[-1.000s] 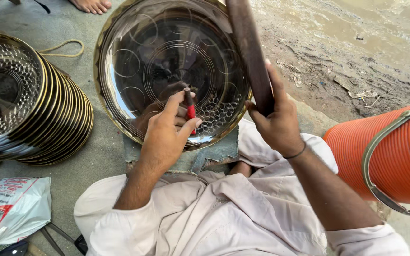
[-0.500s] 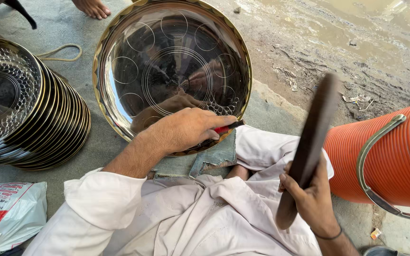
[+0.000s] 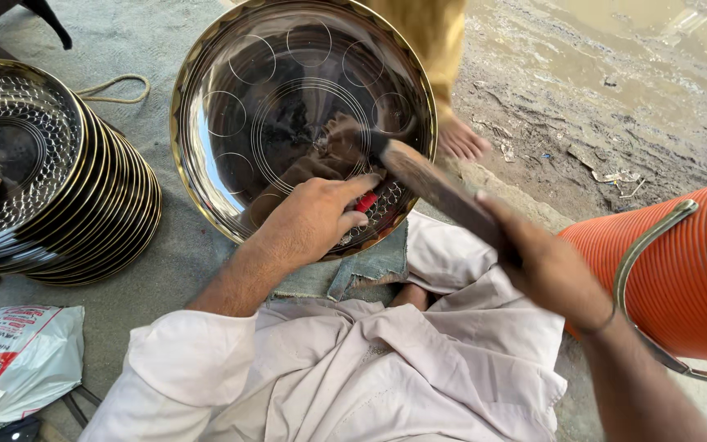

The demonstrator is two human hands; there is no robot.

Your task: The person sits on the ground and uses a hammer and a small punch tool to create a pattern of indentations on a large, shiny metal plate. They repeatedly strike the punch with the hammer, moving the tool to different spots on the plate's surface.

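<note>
A large shiny metal tray (image 3: 288, 98) with engraved circles and a gold rim leans tilted in front of my knees. My left hand (image 3: 312, 217) rests on its lower rim, pinching a small red-handled punch (image 3: 367, 201) against the patterned part of the metal. My right hand (image 3: 554, 274) grips a dark wooden mallet (image 3: 439, 192), whose head is down at the punch, next to my left fingers. A scrap of denim cloth (image 3: 374, 266) lies under the tray's lower edge.
A stack of several similar patterned trays (image 3: 59, 188) stands at the left. An orange ribbed water cooler (image 3: 681, 278) with a metal handle is at the right. A printed plastic bag (image 3: 10, 360) lies at lower left. Another person's bare foot (image 3: 460, 139) stands behind the tray beside muddy ground.
My right hand has swung the mallet from a raised position at my right down onto the punch. My left hand stays on the tray's lower rim.
</note>
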